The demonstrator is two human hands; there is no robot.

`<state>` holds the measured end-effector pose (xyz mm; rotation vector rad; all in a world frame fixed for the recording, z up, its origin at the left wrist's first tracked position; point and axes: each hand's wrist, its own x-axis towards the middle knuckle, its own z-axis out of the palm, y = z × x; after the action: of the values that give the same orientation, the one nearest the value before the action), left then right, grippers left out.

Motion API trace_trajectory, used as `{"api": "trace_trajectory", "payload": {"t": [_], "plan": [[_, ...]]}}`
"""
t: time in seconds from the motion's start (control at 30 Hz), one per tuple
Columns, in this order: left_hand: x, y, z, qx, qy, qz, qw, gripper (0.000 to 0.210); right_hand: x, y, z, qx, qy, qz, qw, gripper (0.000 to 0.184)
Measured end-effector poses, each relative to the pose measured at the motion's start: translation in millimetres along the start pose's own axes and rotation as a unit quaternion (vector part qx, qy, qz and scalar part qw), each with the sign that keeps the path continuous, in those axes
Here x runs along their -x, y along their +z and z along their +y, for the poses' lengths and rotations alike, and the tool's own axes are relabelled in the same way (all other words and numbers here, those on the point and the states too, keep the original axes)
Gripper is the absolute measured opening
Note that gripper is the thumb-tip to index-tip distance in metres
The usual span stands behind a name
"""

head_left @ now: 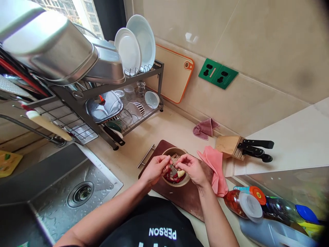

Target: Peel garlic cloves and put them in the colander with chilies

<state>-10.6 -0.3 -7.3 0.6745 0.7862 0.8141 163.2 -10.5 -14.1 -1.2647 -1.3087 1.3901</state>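
My left hand (157,168) and my right hand (193,168) are held close together over a round beige basket (177,185). Thumb and fingertips are pinched on both hands; what sits between them is too small to make out. Inside the basket lie a pale peeled garlic clove (181,173), near my right fingers, and dark red dried chilies (169,178). Some light brown bits, perhaps skins, show at its far side, partly hidden by my fingers. Beneath the basket is a brown cutting board (183,199) with a metal handle (146,156) and a small pale scrap on it.
A steel sink (108,178) is at left, below a dish rack (138,80) holding pans, plates and bowls. Right of the board are a pink cloth (214,168), a knife block (228,145) and several jars and bottles (252,206). A purple cloth (205,128) lies by the wall.
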Motion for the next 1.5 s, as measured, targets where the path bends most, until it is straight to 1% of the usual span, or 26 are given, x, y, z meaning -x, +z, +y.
{"api": "trace_trajectory", "payload": {"t": [0.03,0.07,0.17,0.27,0.33,0.4,0.47,0.57,0.67,0.8,0.9,1.03,1.23,1.33,1.43,1.5], "plan": [[0.2,4.0,0.2,-0.013,-0.001,-0.007,1.000,0.044,2.8,0.4,-3.4,-0.040,0.001,0.010,0.999,0.013],[0.7,8.2,0.8,-0.029,-0.001,-0.014,0.999,0.044,5.3,1.2,-6.4,-0.058,-0.004,0.022,0.998,0.013],[3.5,19.6,4.4,-0.085,0.008,-0.038,0.996,0.045,10.5,3.2,-12.5,-0.036,-0.040,0.052,0.997,0.012],[6.8,25.1,8.1,-0.124,0.013,-0.065,0.990,0.039,13.3,4.2,-17.2,-0.028,-0.064,0.070,0.995,0.015],[8.6,25.1,9.6,-0.135,0.014,-0.080,0.988,0.035,14.9,5.3,-21.3,-0.029,-0.061,0.074,0.995,0.015],[10.3,23.4,10.7,-0.150,0.018,-0.091,0.984,0.033,16.5,6.7,-26.3,0.002,-0.065,0.072,0.995,0.009],[12.0,21.4,11.9,-0.175,0.024,-0.103,0.979,0.035,17.7,8.1,-31.1,0.040,-0.086,0.070,0.993,0.005],[14.1,18.9,13.6,-0.215,0.038,-0.124,0.968,0.039,18.5,9.1,-35.6,0.075,-0.112,0.062,0.989,0.006],[14.8,17.0,14.5,-0.246,0.057,-0.134,0.958,0.040,18.8,8.5,-36.9,0.100,-0.113,0.051,0.987,0.009],[13.5,15.7,14.0,-0.278,0.063,-0.143,0.948,0.039,20.1,7.3,-40.2,0.137,-0.112,0.045,0.983,0.011],[12.5,16.4,12.3,-0.292,0.067,-0.134,0.945,0.037,21.4,8.8,-46.7,0.169,-0.115,0.047,0.978,0.012],[12.6,19.1,10.0,-0.294,0.073,-0.088,0.949,0.032,21.6,14.0,-52.2,0.205,-0.123,0.058,0.969,0.015],[13.1,17.9,7.2,-0.273,0.084,-0.046,0.957,0.022,17.7,19.7,-42.6,0.198,-0.131,0.060,0.969,0.016],[11.5,15.4,4.5,-0.261,0.089,-0.040,0.960,0.021,14.4,21.5,-35.4,0.170,-0.126,0.065,0.975,0.014],[8.9,13.3,2.4,-0.246,0.098,-0.031,0.964,0.023,12.1,23.0,-28.0,0.112,-0.108,0.065,0.986,0.009],[7.2,11.9,2.1,-0.236,0.100,-0.029,0.966,0.023,12.0,23.3,-25.5,0.074,-0.097,0.064,0.990,0.010]]}}
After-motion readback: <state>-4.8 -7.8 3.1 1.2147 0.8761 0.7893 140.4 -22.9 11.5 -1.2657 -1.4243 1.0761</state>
